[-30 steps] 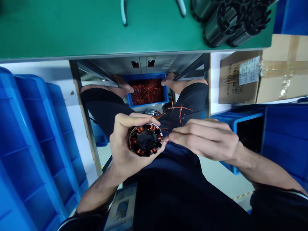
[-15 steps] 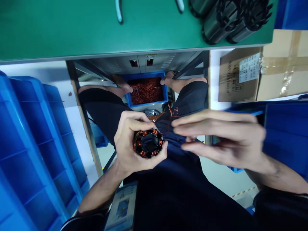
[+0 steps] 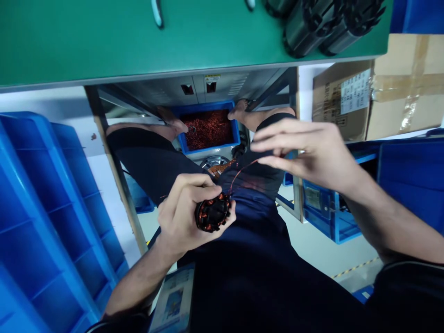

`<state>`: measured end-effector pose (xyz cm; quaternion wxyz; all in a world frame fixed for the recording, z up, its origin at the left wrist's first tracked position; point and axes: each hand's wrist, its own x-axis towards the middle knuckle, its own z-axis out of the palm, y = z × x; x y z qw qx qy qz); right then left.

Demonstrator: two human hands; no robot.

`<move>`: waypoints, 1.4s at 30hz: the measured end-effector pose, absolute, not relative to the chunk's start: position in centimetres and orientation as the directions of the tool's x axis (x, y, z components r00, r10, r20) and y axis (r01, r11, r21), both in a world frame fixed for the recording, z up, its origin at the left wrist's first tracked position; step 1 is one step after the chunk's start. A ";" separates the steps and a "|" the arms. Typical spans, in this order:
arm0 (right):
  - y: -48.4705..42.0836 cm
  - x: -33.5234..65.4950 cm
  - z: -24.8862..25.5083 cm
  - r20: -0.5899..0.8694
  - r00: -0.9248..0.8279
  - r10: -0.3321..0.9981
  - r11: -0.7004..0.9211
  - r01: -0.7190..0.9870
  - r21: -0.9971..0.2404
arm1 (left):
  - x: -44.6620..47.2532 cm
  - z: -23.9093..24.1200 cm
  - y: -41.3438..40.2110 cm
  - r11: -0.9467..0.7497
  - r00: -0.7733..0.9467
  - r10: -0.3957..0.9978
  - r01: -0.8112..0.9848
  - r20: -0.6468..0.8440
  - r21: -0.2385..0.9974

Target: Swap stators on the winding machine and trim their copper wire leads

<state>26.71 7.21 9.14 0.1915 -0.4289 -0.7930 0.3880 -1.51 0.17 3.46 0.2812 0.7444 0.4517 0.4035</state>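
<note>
My left hand (image 3: pixel 182 215) is wrapped round a small round motor stator (image 3: pixel 212 212) with copper windings, held over my lap. A thin copper wire (image 3: pixel 241 170) runs from the stator up to my right hand (image 3: pixel 305 152), which pinches its end between thumb and fingers, the other fingers stretched out. Below, between my bare feet, a blue bin (image 3: pixel 208 128) holds a heap of copper wire scraps.
A green workbench (image 3: pixel 104 41) spans the top, with black motor housings (image 3: pixel 329 21) at its right and plier handles (image 3: pixel 157 14) near the edge. Stacked blue crates (image 3: pixel 45 217) stand on the left, a cardboard box (image 3: pixel 374 99) and more blue crates (image 3: pixel 409 185) on the right.
My right hand has moved up and away from the stator, drawing a copper wire out of it. My left hand has tilted the stator and dropped slightly.
</note>
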 end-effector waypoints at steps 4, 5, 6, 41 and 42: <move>5.5 24.3 11.8 -0.112 -0.618 0.778 0.353 0.578 -0.736 | -1.1 4.2 0.2 -0.493 0.299 0.870 0.532 0.391 0.689; 5.1 23.5 12.0 -0.142 -0.662 0.736 0.337 0.540 -0.771 | -0.8 4.6 0.4 -0.510 0.306 0.860 0.536 0.409 0.673; 4.7 22.8 12.0 -0.173 -0.693 0.700 0.305 0.509 -0.805 | -0.5 4.9 0.5 -0.523 0.311 0.852 0.547 0.421 0.654; 5.6 26.9 13.9 -0.107 -0.858 0.503 0.654 0.458 -0.602 | 1.5 4.8 3.5 0.469 0.917 0.353 -0.003 -0.185 0.883; 5.8 27.3 14.4 -0.064 -0.862 0.502 0.731 0.463 -0.502 | 1.2 5.1 3.3 0.368 0.880 0.430 0.035 -0.204 0.929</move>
